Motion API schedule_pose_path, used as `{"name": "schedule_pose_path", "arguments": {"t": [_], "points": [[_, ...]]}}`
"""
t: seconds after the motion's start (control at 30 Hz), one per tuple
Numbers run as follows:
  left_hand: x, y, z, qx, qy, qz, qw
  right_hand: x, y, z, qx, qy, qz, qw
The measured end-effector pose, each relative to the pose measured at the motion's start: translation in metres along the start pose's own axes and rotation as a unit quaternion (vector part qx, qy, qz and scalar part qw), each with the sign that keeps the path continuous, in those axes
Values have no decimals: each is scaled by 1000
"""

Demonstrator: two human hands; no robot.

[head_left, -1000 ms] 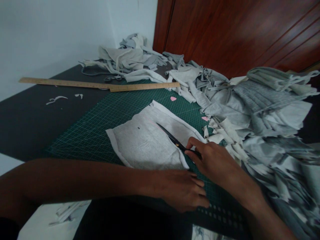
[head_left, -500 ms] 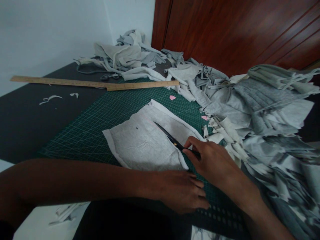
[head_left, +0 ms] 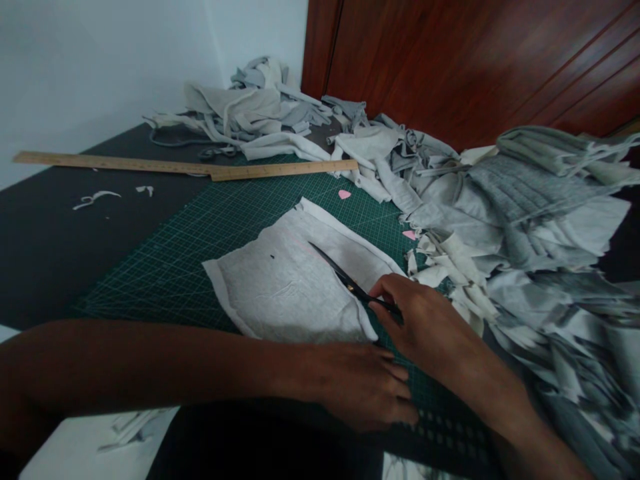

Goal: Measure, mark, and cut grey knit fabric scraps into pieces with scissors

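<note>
A pale grey piece of fabric (head_left: 265, 287) with folded edges lies on the green cutting mat (head_left: 165, 267). A small dark mark shows on its left part. My right hand (head_left: 415, 313) is closed round the handles of black scissors (head_left: 343, 277), whose handles it mostly covers. Their blades reach into the fabric, along a line that runs from its near right edge toward the far left. My left hand (head_left: 367, 387) rests palm down by the mat's near edge, just below the fabric, its fingers slightly apart and bent; the fingertips are partly hidden.
Beyond the fabric lies a wooden ruler (head_left: 280, 171). Pink chalk pieces (head_left: 344, 195) sit on the mat. Grey fabric scraps (head_left: 440, 207) heap along the back and right, with cream strips (head_left: 455, 267) nearer. White snippets (head_left: 97, 198) lie left. A wooden panel (head_left: 450, 60) stands behind.
Both hands, the scissors and the fabric keep nearly the same places. The view has shifted very slightly; no clear further cut shows.
</note>
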State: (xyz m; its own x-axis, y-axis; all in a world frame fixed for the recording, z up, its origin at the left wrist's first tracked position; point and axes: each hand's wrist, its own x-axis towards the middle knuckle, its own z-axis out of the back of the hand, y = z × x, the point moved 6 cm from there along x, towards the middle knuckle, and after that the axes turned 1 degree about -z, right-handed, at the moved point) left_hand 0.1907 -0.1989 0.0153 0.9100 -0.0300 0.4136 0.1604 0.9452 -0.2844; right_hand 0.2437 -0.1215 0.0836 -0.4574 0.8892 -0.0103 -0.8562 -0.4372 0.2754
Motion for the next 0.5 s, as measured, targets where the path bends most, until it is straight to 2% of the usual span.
{"name": "schedule_pose_path", "arguments": {"t": [0.5], "points": [[0,0,4,7,-27,2,1000,4,-4,2,6,1,6,1000]]}}
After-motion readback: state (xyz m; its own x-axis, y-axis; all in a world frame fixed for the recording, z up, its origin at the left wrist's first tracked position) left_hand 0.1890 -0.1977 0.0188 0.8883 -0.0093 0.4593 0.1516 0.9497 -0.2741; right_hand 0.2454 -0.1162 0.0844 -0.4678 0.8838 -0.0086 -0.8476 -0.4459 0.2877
